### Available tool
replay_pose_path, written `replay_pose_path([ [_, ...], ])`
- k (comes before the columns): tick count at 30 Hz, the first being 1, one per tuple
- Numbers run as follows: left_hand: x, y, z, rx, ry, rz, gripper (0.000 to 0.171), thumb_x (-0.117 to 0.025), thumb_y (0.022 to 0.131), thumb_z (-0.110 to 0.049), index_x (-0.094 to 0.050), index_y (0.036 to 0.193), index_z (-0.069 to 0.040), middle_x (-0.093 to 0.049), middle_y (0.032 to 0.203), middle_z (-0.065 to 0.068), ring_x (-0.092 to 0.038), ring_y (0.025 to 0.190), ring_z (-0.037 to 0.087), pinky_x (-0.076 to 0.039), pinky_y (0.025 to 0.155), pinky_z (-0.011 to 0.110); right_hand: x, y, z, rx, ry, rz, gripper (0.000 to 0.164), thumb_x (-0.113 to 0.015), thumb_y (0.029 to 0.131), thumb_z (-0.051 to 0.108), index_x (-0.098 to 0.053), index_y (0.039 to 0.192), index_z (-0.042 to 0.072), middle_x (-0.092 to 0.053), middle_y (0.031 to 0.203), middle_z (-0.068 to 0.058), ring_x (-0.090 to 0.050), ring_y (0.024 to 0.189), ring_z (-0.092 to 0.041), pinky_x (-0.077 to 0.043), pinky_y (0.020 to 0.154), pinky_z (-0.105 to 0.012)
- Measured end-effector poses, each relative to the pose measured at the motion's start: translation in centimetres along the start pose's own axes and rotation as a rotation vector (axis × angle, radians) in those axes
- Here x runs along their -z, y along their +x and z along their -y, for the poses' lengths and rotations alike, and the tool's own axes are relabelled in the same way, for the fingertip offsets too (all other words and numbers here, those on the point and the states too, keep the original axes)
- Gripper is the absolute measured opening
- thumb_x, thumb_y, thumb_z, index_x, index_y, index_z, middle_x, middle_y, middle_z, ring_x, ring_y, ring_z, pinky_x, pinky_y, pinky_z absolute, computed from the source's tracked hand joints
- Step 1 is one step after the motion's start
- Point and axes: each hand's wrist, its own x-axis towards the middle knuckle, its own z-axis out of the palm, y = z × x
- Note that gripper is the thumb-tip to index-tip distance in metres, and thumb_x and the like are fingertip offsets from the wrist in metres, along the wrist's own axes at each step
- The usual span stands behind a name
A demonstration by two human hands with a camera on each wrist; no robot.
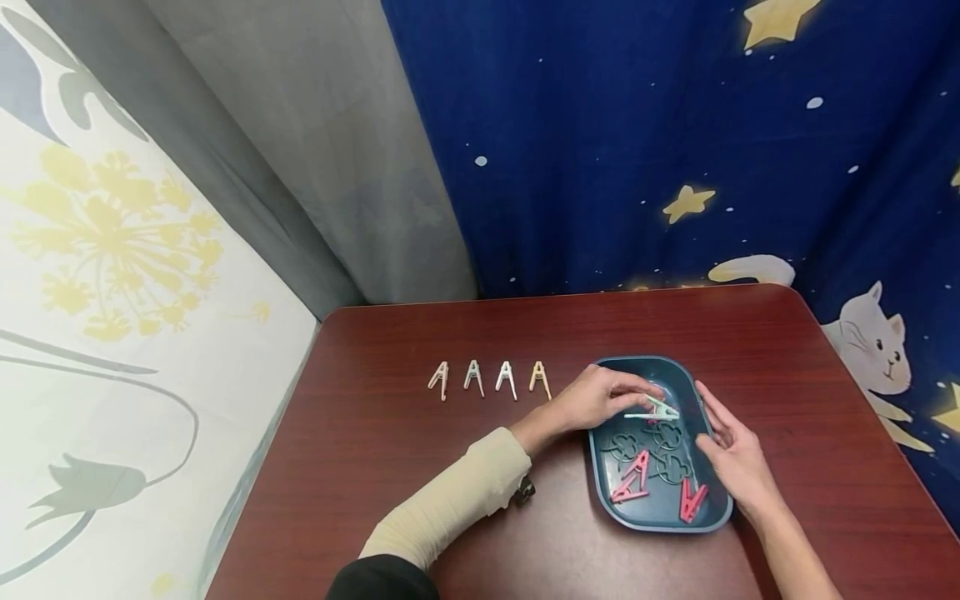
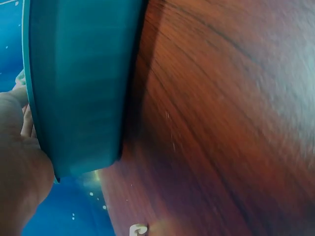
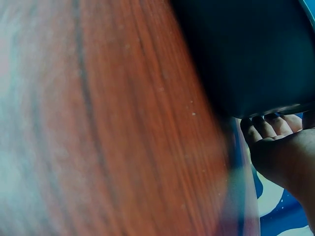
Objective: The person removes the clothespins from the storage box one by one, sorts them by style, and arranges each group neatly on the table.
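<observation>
My left hand reaches over the left rim of a dark blue-green tray. Its thumb and fingers pinch a mint-green clothespin above the tray floor. In the left wrist view, the mint clothespin shows just past the rim, by the fingertips. On the tray's right side, my right hand holds the rim, thumb at the edge and fingers along the outer wall. Inside lie pink clothespins, a red-pink clothespin and several dark green flower-shaped outlines.
Left of the tray, several pale clothespins stand in a row on the brown table, from a pinkish one to a yellowish one. A blue star-patterned curtain and a grey curtain hang behind the table.
</observation>
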Motion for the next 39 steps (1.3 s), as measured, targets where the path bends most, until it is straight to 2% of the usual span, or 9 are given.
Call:
replay_pose_path([
  [5, -0.3, -0.2, -0.1, 0.074, -0.026, -0.143, 0.028, -0.064, 0.108, -0.023, -0.076, 0.133, -0.018, -0.077, 0.121, -0.010, -0.063, 0.094, -0.016, -0.050, 0.074, 0.010, 0.1, 0.0, 0.0, -0.009, -0.015, -0.009, 0.074, -0.055, 0.101, -0.009, -0.032, 0.168, 0.014, -0.042, 0.157, -0.028, -0.057, 0.118, 0.013, -0.044, 0.092, -0.005],
  [8, -0.5, -0.2, 0.1, 0.107, 0.001, -0.304, 0.026, -0.067, 0.107, -0.020, -0.077, 0.130, -0.016, -0.080, 0.110, -0.006, -0.066, 0.099, -0.015, -0.051, 0.071, 0.010, 0.1, 0.0, -0.1, -0.011, -0.018, -0.016, 0.073, -0.055, 0.101, -0.009, -0.033, 0.168, 0.014, -0.043, 0.158, -0.026, -0.058, 0.117, 0.012, -0.044, 0.092, -0.005],
  [12, -0.1, -0.2, 0.8, 0.141, 0.064, -0.550, 0.023, -0.071, 0.104, -0.014, -0.080, 0.125, -0.013, -0.082, 0.101, -0.001, -0.071, 0.091, -0.009, -0.049, 0.060, 0.011, 0.1, -0.2, -0.1, -0.008, -0.016, -0.020, 0.074, -0.055, 0.101, -0.009, -0.034, 0.167, 0.015, -0.044, 0.158, -0.024, -0.059, 0.117, 0.011, -0.044, 0.092, -0.006],
  [17, 1.5, -0.7, 1.9, 0.197, 0.045, -0.777, 0.019, -0.075, 0.101, -0.012, -0.082, 0.119, -0.011, -0.081, 0.102, 0.002, -0.074, 0.084, -0.001, -0.054, 0.063, 0.014, 0.1, -0.2, -0.2, 0.001, -0.007, -0.018, 0.073, -0.056, 0.101, -0.010, -0.034, 0.167, 0.013, -0.045, 0.158, -0.020, -0.060, 0.117, 0.011, -0.046, 0.091, -0.006],
  [22, 4.1, -1.7, 2.6, 0.277, 0.075, -0.962, 0.018, -0.078, 0.099, -0.016, -0.083, 0.116, -0.015, -0.081, 0.104, -0.004, -0.072, 0.080, -0.001, -0.056, 0.066, 0.019, 0.1, -0.3, -0.1, 0.003, -0.003, -0.013, 0.074, -0.056, 0.101, -0.010, -0.033, 0.167, 0.013, -0.045, 0.159, -0.018, -0.059, 0.119, 0.012, -0.045, 0.091, -0.006],
  [26, 6.1, -2.7, 3.2, 0.315, 0.102, -1.089, 0.017, -0.080, 0.097, -0.017, -0.084, 0.114, -0.017, -0.081, 0.106, -0.009, -0.070, 0.083, 0.000, -0.054, 0.069, 0.021, 0.1, -0.2, -0.1, 0.001, 0.005, -0.009, 0.074, -0.055, 0.101, -0.010, -0.033, 0.168, 0.013, -0.044, 0.160, -0.019, -0.058, 0.119, 0.012, -0.046, 0.091, -0.006],
  [30, 7.5, -4.1, 4.0, 0.332, 0.098, -1.195, 0.017, -0.082, 0.095, -0.013, -0.085, 0.112, -0.016, -0.081, 0.104, -0.007, -0.071, 0.077, 0.007, -0.053, 0.065, 0.020, 0.1, -0.2, -0.1, 0.003, 0.008, -0.006, 0.074, -0.055, 0.101, -0.011, -0.033, 0.168, 0.014, -0.043, 0.160, -0.020, -0.055, 0.123, 0.014, -0.045, 0.092, -0.006],
  [35, 9.1, -6.0, 5.1, 0.370, 0.021, -1.285, 0.018, -0.082, 0.094, -0.008, -0.085, 0.111, -0.014, -0.082, 0.101, 0.003, -0.078, 0.080, 0.016, -0.058, 0.069, 0.018, 0.1, -0.1, 0.0, -0.004, -0.005, -0.002, 0.075, -0.056, 0.102, -0.009, -0.032, 0.168, 0.016, -0.041, 0.161, -0.024, -0.049, 0.127, 0.016, -0.042, 0.094, -0.004],
  [39, 10.3, -7.8, 5.8, 0.409, -0.033, -1.350, 0.019, -0.081, 0.094, -0.004, -0.085, 0.111, -0.011, -0.081, 0.103, 0.004, -0.080, 0.087, 0.019, -0.060, 0.074, 0.021, 0.2, 0.0, 0.0, -0.018, -0.018, 0.001, 0.075, -0.056, 0.103, -0.007, -0.031, 0.168, 0.018, -0.040, 0.160, -0.025, -0.048, 0.128, 0.016, -0.041, 0.094, -0.004],
])
